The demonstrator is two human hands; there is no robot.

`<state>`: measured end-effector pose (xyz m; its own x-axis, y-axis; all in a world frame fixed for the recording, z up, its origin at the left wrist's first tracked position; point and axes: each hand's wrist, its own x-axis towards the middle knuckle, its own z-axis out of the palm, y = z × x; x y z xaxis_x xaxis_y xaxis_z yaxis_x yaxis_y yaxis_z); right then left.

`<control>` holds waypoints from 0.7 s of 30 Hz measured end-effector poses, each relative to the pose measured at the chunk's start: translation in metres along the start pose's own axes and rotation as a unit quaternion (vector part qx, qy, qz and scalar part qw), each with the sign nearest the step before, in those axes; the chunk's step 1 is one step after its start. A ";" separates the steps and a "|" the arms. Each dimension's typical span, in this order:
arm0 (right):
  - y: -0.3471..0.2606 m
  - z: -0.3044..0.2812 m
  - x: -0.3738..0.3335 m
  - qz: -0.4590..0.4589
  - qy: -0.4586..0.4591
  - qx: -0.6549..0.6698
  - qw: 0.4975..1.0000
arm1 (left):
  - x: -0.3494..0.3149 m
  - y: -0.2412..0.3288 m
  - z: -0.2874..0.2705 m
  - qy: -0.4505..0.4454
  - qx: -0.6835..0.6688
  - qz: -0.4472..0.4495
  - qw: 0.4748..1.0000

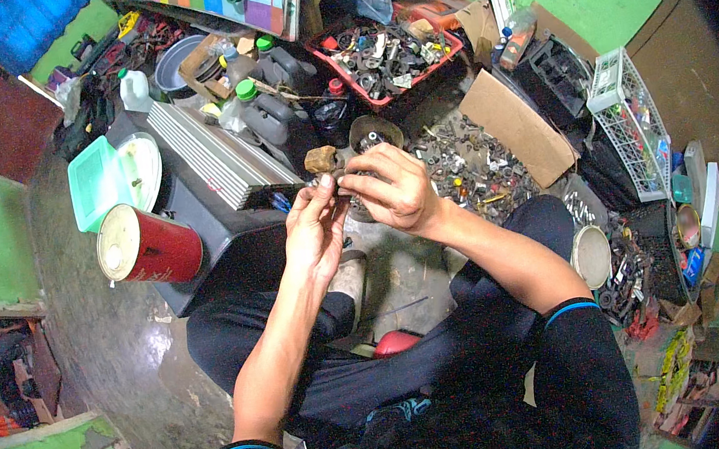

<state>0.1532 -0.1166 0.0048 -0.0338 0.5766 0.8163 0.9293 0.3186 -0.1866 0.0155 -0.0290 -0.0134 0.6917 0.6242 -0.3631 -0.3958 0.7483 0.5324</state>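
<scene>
- Pinching a small part between the fingertips, both hands raised over the floor ahead of the crossed legs. Fingers cover most of it; can't tell its exact shape or material.
- Left hand: thumb and fingers together on the part, from its left side.
- Right hand: thumb and fingertips closed on it from the other side, knuckles up. The two sets of tips nearly meet.
- Handling, my guess: light, probably stiff, easy to drop given how little sticks out. Slippery if oily; can't see any oil. Fragility unknown. Best hold: opposite outer edges, light thumb-and-index pinch, one hand steadying.
- Just beyond the fingers: brown block, and right of it a round metal piece, partly behind the right hand.
- Right of the hands: loose pile of small parts on the floor, cardboard sheet along its far right side.
- Farther out: red tray heaped with mixed parts; dark jugs to its left.
- Left: silver ribbed panel, red can, teal tub.
- Far right: white crate, standing tilted.
</scene>
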 end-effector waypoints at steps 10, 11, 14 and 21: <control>-0.007 0.003 0.009 0.318 0.099 0.120 0.935 | -0.003 -0.001 -0.006 -0.002 0.022 0.001 1.000; 0.001 0.003 0.009 0.326 0.096 0.106 0.934 | -0.003 -0.001 -0.004 0.003 0.051 0.023 0.998; 0.013 0.001 0.005 0.421 0.027 0.118 0.899 | -0.005 -0.001 0.006 0.033 0.104 0.086 0.990; 0.040 0.018 -0.012 0.402 -0.008 0.077 0.912 | -0.006 -0.005 0.004 0.024 0.217 0.163 0.962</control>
<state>0.1846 -0.0971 -0.0222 0.6303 0.6807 0.3733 0.5926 -0.1112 -0.7978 0.0154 -0.0371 -0.0108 0.5404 0.8274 -0.1529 -0.2895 0.3535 0.8895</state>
